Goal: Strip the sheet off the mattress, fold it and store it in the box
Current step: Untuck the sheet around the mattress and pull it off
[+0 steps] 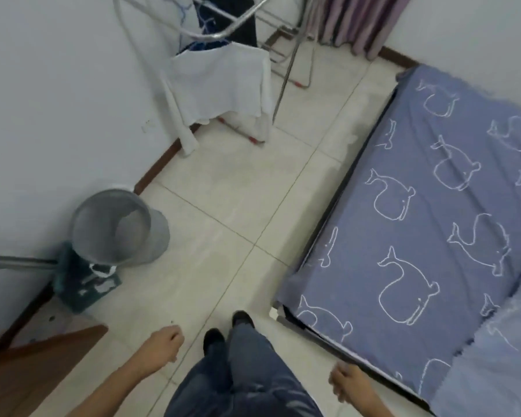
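A blue sheet [427,206] printed with white whale outlines lies spread over the low mattress on the right side of the room, reaching its near edge. My left hand [163,341] hangs loosely curled over the floor tiles at the lower middle, holding nothing. My right hand [348,382] is also loosely curled and holds nothing, a short way left of the bed's near edge. Neither hand touches the sheet. No storage box shows in view.
A grey mesh bin [118,230] lies tipped against the left wall on a green dustpan [88,284]. A metal drying rack [223,79] with white cloth stands at the back. A brown wooden panel [33,365] sits at the lower left. My legs [238,371] stand on the tiles.
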